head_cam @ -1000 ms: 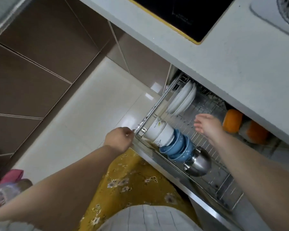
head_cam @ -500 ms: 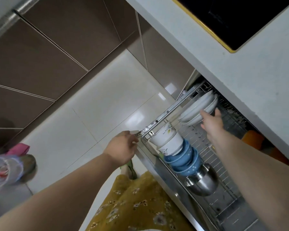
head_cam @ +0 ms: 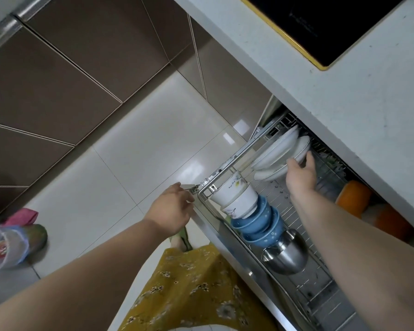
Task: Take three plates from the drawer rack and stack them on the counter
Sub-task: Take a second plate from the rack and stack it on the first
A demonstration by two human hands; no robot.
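Observation:
White plates [head_cam: 274, 149] stand on edge at the far end of the pulled-out wire drawer rack [head_cam: 234, 158], under the pale counter [head_cam: 344, 96]. My right hand [head_cam: 300, 174] reaches into the rack and is on the nearest plate [head_cam: 268, 175]. The thumb lies at that plate's rear rim and the fingers across its front. The plate still stands in its slot. My left hand [head_cam: 170, 211] hovers at the drawer's front corner, fingers loosely apart, holding nothing.
White cups [head_cam: 234, 197], blue bowls [head_cam: 258, 223] and a steel bowl [head_cam: 285, 256] lie in a row along the rack's front. Orange items [head_cam: 351, 199] sit deeper inside. A black cooktop [head_cam: 332, 25] is set in the counter. Slippers and a bag [head_cam: 10, 242] lie on the floor at left.
My right hand has moved from mid-rack to the plates and closed around the nearest one. My left hand has loosened from a fist at the drawer corner.

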